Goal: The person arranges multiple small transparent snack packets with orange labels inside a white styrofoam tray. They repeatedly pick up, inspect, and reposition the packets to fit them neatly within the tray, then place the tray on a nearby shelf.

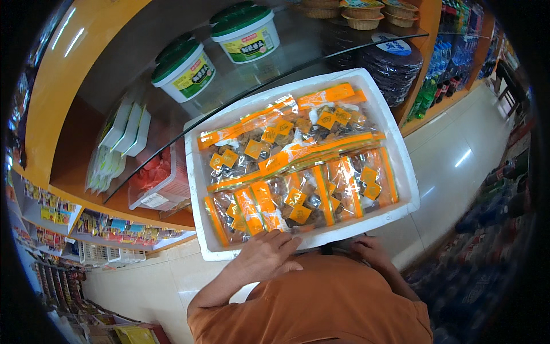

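A white foam box [408, 172] lies before me, tilted in view, its far side beside a glass shelf. Inside are several clear packets with orange bands; one dried-food packet [300, 200] lies in the near row and another packet [275, 133] in the far row. My left hand [268, 253] rests at the near rim, back of the hand up, thumb apart from loosely bent fingers. Close to my waist, below the near rim, is my right hand [367, 249]; its fingers are curled and partly hidden, so any hold is unclear.
The glass shelf [189, 124] carries white tubs [184, 71] with green lids. Below it, a plastic tub [154, 185] holds red contents beside white packs [124, 129]. Dark wrapped discs [386, 69] are stacked at right. Bottles [485, 223] crowd the right side above floor tiles [455, 150].
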The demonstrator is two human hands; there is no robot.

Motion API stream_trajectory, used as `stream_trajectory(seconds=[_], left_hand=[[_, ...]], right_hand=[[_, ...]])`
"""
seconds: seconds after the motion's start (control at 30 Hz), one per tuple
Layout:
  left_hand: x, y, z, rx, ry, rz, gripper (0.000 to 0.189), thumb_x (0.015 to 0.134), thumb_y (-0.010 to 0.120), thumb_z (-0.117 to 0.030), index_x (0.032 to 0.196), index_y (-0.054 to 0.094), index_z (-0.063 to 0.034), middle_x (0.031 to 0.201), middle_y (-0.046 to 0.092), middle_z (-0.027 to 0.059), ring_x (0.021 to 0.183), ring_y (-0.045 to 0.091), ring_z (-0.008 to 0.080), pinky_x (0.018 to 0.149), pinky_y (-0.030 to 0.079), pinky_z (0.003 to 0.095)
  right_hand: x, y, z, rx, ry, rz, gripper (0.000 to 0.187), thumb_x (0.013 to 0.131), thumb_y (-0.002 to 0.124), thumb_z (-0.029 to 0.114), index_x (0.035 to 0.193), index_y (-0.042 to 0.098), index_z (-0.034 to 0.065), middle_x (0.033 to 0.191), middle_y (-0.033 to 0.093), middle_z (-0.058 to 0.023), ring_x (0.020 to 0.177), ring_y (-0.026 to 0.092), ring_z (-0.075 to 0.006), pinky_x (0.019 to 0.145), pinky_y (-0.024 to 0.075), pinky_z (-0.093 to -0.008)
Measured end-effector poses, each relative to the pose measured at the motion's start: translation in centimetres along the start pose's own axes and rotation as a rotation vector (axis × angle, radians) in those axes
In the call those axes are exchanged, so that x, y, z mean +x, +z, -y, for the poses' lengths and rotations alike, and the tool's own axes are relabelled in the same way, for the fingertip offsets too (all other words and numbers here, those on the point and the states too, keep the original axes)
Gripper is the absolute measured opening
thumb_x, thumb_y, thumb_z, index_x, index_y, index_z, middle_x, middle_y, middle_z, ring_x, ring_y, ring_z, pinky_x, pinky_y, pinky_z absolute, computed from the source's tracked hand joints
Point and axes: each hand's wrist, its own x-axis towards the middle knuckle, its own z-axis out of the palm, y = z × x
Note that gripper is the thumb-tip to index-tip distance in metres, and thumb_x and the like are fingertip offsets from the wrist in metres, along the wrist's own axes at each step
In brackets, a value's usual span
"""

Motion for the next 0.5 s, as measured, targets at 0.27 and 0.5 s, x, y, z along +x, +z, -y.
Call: stream_trajectory(seconds=[0.27, 0.5], left_hand=[[-2.8, 4.3, -0.3, 0.225, -0.298, -0.169, 0.042, 0.063, 0.068, -0.026, 0.097, 0.056, -0.0033, 0.081, 0.054, 0.0070, 0.074, 0.054, 0.0221, 0.062, 0.042, 0.0340], [-2.9, 5.8, 0.7, 0.206, -0.263, -0.259, 0.034, 0.062, 0.066, -0.020, 0.087, 0.056, 0.0003, 0.070, 0.054, 0.0080, 0.063, 0.054, 0.0229, 0.059, 0.040, 0.0337]], right_hand=[[7.0, 3.4, -2.9, 0.898, 0.369, 0.317, 0.022, 0.078, 0.061, 0.024, 0.093, 0.053, 0.0087, 0.082, 0.057, -0.0027, 0.073, 0.055, -0.0165, 0.061, 0.0484, -0.0262], [9.2, 2.9, -5.3, 0.910, 0.225, 0.388, 0.021, 0.082, 0.056, 0.025, 0.096, 0.052, 0.0101, 0.085, 0.056, -0.0014, 0.075, 0.053, -0.0149, 0.066, 0.0462, -0.0275]])
